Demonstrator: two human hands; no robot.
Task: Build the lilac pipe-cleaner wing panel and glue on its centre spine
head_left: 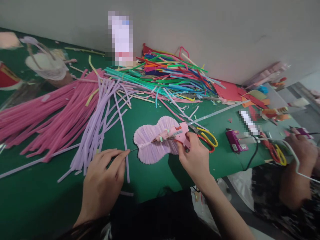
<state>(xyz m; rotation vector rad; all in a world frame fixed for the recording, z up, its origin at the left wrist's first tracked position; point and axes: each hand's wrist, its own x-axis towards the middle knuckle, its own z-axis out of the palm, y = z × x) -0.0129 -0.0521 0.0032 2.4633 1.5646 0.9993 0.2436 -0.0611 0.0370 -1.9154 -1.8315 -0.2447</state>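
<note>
My right hand [195,155] is wrapped round the grip of a pink glue gun [181,133], with a long clear glue stick [217,111] out of its back. The nozzle touches or hovers just over the middle of a lilac bow shape [155,155] made of side-by-side pipe cleaners; I cannot tell which. At the bow's left end, a thin dark wire [133,150] runs into the fingers of my left hand [106,176], which pinch it. Scissors with yellow and red handles [208,138] lie behind my right hand.
Pink pipe cleaners [60,116] and lilac pipe cleaners [100,113] spread over the green table [147,181] at left. A multicoloured pile [172,73] lies along the wall. At right are a purple box [236,141], a cable, more scissors [277,153] and another person's hand [303,150].
</note>
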